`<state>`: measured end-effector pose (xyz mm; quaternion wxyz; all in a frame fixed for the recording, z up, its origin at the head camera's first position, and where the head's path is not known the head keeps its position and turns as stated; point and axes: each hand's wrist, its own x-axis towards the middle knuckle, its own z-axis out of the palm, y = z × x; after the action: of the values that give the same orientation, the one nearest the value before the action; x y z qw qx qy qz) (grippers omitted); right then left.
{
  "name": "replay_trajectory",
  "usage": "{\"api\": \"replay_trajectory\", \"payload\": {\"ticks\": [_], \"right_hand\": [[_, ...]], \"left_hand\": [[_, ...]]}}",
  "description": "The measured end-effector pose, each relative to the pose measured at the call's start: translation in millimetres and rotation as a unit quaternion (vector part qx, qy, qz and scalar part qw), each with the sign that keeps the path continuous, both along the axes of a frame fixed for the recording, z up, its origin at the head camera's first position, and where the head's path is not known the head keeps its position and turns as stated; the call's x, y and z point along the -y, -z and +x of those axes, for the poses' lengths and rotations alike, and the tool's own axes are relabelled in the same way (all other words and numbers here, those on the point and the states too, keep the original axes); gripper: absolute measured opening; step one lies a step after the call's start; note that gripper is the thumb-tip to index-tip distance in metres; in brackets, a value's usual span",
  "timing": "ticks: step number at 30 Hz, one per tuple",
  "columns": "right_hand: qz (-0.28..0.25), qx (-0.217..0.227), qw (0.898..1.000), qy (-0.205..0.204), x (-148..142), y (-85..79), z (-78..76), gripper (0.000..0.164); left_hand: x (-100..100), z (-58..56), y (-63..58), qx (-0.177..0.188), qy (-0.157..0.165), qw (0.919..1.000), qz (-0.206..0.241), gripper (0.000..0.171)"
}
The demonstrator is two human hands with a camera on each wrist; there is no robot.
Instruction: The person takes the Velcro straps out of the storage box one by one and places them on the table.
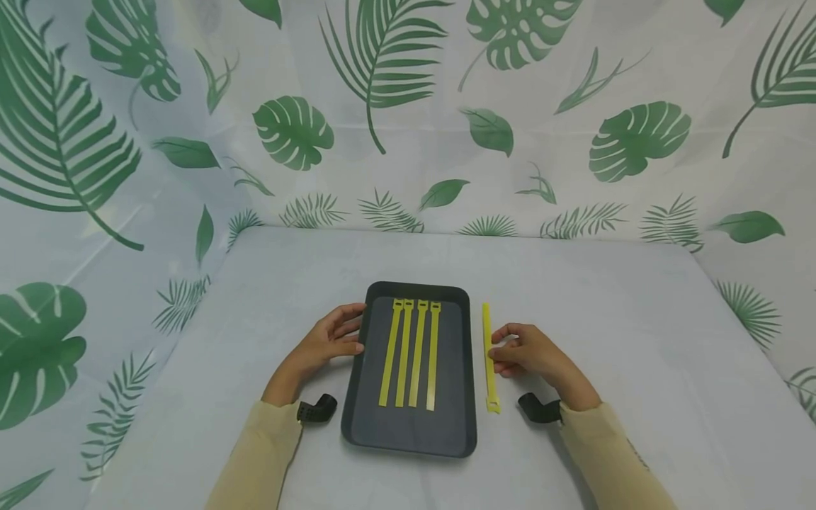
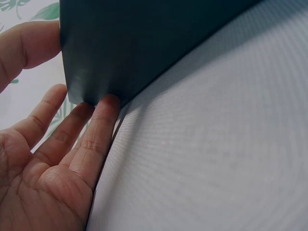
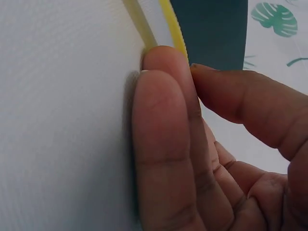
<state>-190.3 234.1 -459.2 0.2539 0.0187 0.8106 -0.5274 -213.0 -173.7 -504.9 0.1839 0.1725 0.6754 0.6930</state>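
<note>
A dark grey tray (image 1: 409, 432) lies on the white-covered table between both hands. In it, several yellow cable straps (image 1: 417, 354) lie lengthwise side by side, slotted heads toward the far end. My left hand (image 1: 328, 340) rests fingertips and thumb against the tray's left side; the left wrist view shows them on its outer wall (image 2: 125, 43). Just right of the tray, my right hand (image 1: 525, 352) pinches another yellow strap (image 1: 489, 322) between thumb and fingers. Its slotted head points toward me. Close up, the strap's edge (image 3: 173, 24) rises from the fingertips over the table surface.
The white cloth (image 1: 605, 304) covers the table around the tray. Behind and at the sides hangs a white curtain (image 1: 408, 170) printed with green leaves. A black wrist camera (image 1: 319, 409) sits at the left cuff, another wrist camera (image 1: 538, 409) at the right.
</note>
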Motion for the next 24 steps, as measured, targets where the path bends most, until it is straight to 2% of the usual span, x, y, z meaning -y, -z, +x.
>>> {"api": "replay_trajectory", "payload": {"ticks": [13,20,24], "right_hand": [[0.034,-0.006,0.999,0.015,0.2,0.1,1.1,0.016],[0.068,-0.047,0.997,0.005,-4.5,-8.1,-2.9,0.021],[0.067,-0.074,0.995,-0.004,-5.4,-13.1,-5.0,0.024]], "left_hand": [[-0.1,-0.4,-1.5,-0.007,0.001,1.0,-0.003,0.084],[0.7,-0.3,-1.2,-0.012,0.004,0.9999,0.001,0.085],[0.6,-0.4,-1.0,-0.014,0.006,0.9999,0.002,0.084]]}}
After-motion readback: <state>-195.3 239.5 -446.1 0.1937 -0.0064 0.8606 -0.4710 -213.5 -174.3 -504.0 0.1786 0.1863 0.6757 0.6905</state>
